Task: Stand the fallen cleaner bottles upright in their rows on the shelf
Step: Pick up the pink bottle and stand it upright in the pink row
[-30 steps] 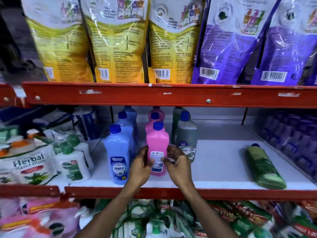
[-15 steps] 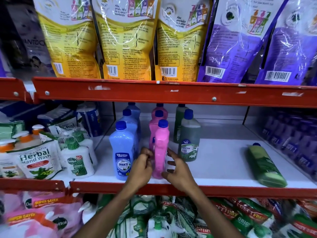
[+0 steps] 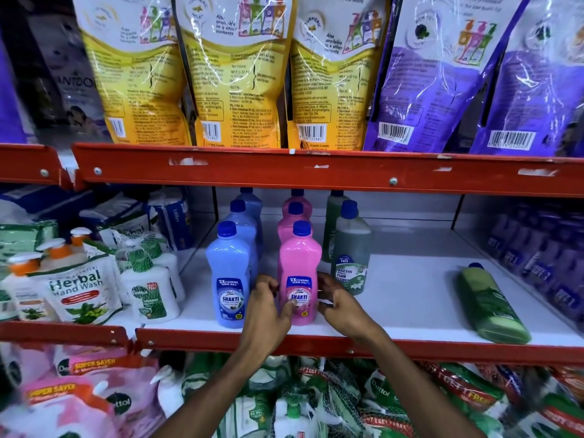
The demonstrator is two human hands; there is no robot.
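Observation:
A pink cleaner bottle (image 3: 298, 267) stands upright at the front of the pink row, its label facing me. My left hand (image 3: 267, 311) touches its lower left side and my right hand (image 3: 339, 303) its lower right side, fingers curled around the base. A blue row, with the front blue bottle (image 3: 229, 273), stands to the left. The green row, led by a dark green bottle (image 3: 352, 248), stands to the right. One green bottle (image 3: 491, 305) lies on its side at the right of the white shelf (image 3: 410, 289).
Hand-wash pouches and pump bottles (image 3: 148, 289) crowd the left bay. Purple packs (image 3: 543, 254) line the right side. A red beam (image 3: 316, 172) runs overhead with yellow and purple refill pouches above. Green and pink pouches fill the lower shelf.
The pink bottle has been turned between both hands from edge-on so that its label faces front. The view has moved closer to the shelf.

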